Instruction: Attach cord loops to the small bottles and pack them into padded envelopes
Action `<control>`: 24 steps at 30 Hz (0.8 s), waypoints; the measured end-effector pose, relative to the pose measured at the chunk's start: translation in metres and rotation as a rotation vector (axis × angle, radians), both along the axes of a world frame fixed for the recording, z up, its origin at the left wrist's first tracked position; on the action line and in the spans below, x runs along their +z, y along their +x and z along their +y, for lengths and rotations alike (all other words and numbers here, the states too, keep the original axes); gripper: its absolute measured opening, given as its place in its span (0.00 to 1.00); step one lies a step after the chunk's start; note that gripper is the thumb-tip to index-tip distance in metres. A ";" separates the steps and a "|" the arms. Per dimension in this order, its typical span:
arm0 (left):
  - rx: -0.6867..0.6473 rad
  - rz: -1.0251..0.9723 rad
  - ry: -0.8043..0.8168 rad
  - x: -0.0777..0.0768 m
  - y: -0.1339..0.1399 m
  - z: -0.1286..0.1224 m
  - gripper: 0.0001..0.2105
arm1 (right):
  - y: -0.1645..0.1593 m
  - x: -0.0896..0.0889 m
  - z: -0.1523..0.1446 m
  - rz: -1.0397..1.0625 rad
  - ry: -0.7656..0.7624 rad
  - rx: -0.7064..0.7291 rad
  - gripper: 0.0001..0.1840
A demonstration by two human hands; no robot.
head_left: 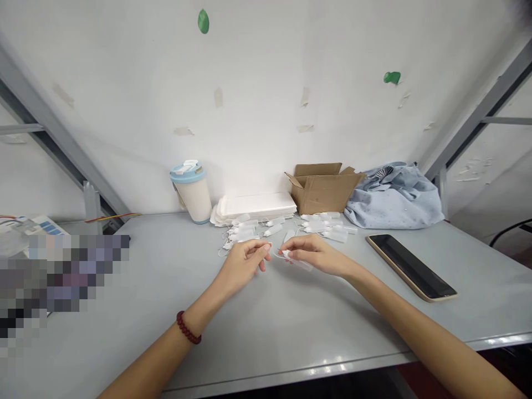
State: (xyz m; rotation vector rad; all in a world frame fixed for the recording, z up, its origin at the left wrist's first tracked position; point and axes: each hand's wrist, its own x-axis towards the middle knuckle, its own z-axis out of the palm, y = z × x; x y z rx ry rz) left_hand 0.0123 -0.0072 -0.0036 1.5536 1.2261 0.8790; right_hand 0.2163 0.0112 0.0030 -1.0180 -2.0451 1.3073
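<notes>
Currently the two hands are apart, meeting over the middle of a grey table [266,338] with only a small gap between their fingertips. The left hand [241,266], with a dark red bead bracelet [188,328] on its wrist, has its thumb and forefinger brought close together; a tiny white bit shows at their tips, but I cannot tell what it is or whether it is gripped. The right hand [318,255] is pinched on a small bottle [303,265], its white cap toward the left hand and its cloudy body slanting out below the fingers. A thin white string runs from the cap end into the gap.

To the right of that hand, a phone [411,267] lies face up, its screen dark. Just beyond the hands lie two loose groups of similar bottles, the left group [244,229] and the right group [315,226], many with string loops.

Farther back, a pale cup [194,198] with a blue lid stands left of a stack of white card [257,205]. Next comes an open brown box [328,194], then a crumpled light blue cloth [394,199]. Behind them rises a white wall [257,61] with tape scraps and two green patches.
</notes>
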 end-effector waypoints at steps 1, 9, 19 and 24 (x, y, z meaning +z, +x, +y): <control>0.010 -0.004 0.001 0.001 0.000 0.000 0.14 | -0.001 0.000 0.000 0.003 -0.011 0.008 0.11; 0.031 -0.029 -0.039 0.007 0.001 -0.002 0.10 | -0.002 -0.001 -0.002 0.027 -0.045 0.037 0.11; -0.047 -0.025 -0.030 0.007 0.000 -0.005 0.10 | -0.005 -0.003 -0.003 0.072 -0.049 0.028 0.10; -0.059 -0.007 -0.040 0.006 0.000 -0.005 0.11 | -0.004 -0.004 -0.002 0.079 -0.053 0.032 0.10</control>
